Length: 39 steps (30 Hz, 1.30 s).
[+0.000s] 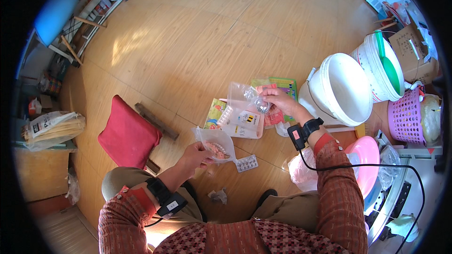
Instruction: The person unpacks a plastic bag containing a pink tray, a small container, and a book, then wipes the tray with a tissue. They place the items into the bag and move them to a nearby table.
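My left hand pinches the side of a transparent plastic pouch that holds pinkish beads or trinkets. Farther forward, my right hand grips a second transparent plastic bag with shiny silvery contents. Beneath that bag lie a pale printed packet, a green and yellow printed sheet and a green-edged printed booklet. A white ribbed strip shows at the bag's lower left. On the floor by the pouch rests a silver blister pack.
Two white buckets stand to the right, the rear one holding a green scoop. Beyond are a purple basket and a pink basin. A red-covered stool sits left. Crumpled plastic lies between my feet.
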### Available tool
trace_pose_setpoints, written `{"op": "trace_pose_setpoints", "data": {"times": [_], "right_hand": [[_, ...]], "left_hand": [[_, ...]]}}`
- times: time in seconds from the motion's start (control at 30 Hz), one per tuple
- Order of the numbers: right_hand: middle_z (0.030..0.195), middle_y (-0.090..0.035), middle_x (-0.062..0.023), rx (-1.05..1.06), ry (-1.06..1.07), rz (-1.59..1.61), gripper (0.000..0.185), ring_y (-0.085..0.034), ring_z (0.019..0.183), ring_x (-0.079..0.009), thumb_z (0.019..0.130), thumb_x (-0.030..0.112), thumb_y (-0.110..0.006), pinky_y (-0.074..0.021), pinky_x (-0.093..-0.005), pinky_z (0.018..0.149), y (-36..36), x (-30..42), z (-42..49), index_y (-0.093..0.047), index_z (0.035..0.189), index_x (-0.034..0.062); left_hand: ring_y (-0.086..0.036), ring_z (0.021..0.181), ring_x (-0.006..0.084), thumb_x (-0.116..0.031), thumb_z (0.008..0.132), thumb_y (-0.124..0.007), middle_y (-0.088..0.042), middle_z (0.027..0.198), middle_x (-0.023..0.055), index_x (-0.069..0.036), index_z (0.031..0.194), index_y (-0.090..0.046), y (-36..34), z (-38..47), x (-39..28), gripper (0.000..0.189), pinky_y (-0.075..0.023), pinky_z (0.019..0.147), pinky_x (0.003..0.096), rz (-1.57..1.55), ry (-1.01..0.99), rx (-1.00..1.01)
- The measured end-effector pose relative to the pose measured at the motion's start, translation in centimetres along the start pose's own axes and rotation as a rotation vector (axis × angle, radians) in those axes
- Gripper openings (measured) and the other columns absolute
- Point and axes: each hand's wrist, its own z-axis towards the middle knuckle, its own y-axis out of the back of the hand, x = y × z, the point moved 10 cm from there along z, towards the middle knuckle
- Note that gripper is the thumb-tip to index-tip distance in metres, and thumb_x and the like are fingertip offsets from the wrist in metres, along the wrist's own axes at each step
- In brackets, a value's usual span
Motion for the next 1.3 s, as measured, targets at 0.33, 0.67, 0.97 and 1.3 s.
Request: {"op": "trace_pose_setpoints", "data": {"times": [0.33, 0.67, 0.97, 1.3], "right_hand": [[0.110, -0.063, -0.0075, 0.150, -0.034, 0.363, 0.032, -0.065, 0.098, -0.0175, 0.097, 0.012, -0.056, -0.0588, -0.0357, 0.080, -3.1, 3.3, -3.5, -0.051, 0.128, 0.0047], [0.100, -0.067, -0.0079, 0.421, 0.219, 0.087, 0.016, -0.066, 0.095, -0.0151, 0.094, 0.015, -0.062, -0.0561, -0.0320, 0.076, -17.9, 4.5, -4.8, -0.061, 0.105, 0.0024], [0.093, -0.065, -0.0232, 0.311, 0.438, -1.162, 0.014, -0.064, 0.089, -0.0383, 0.079, 0.008, -0.061, -0.0524, -0.0429, 0.073, -23.0, 2.4, -6.8, -0.064, 0.088, -0.0018], [0.102, -0.059, -0.0171, 0.424, 0.588, -0.523, 0.035, -0.063, 0.088, -0.0390, 0.080, 0.009, -0.066, -0.0519, -0.0441, 0.077, -22.4, 7.5, -9.8, -0.057, 0.114, 0.0059]], "left_hand": [[-0.064, 0.080, 0.0133, -0.020, 0.086, -0.068, -0.066, 0.090, 0.0020, -0.012, 0.102, -0.057, 0.0, -0.1, -0.1, 0.021, -0.0484, 0.070, 0.0303, 0.014, 0.004, -0.023], [-0.064, 0.081, 0.0126, -0.021, 0.086, -0.068, -0.065, 0.092, 0.0015, -0.012, 0.101, -0.057, 0.0, 0.3, 0.0, 0.020, -0.0478, 0.070, 0.0296, 0.026, -0.035, -0.007], [-0.065, 0.072, 0.0113, -0.018, 0.084, -0.068, -0.067, 0.081, 0.0008, -0.011, 0.091, -0.058, -0.1, -0.5, 0.1, 0.015, -0.0463, 0.063, 0.0272, 0.017, -0.018, -0.015], [-0.064, 0.077, 0.0101, -0.019, 0.084, -0.067, -0.068, 0.087, 0.0002, -0.010, 0.101, -0.062, -0.2, -0.5, -0.1, 0.020, -0.0458, 0.064, 0.0261, -0.104, -0.059, 0.033]]}}
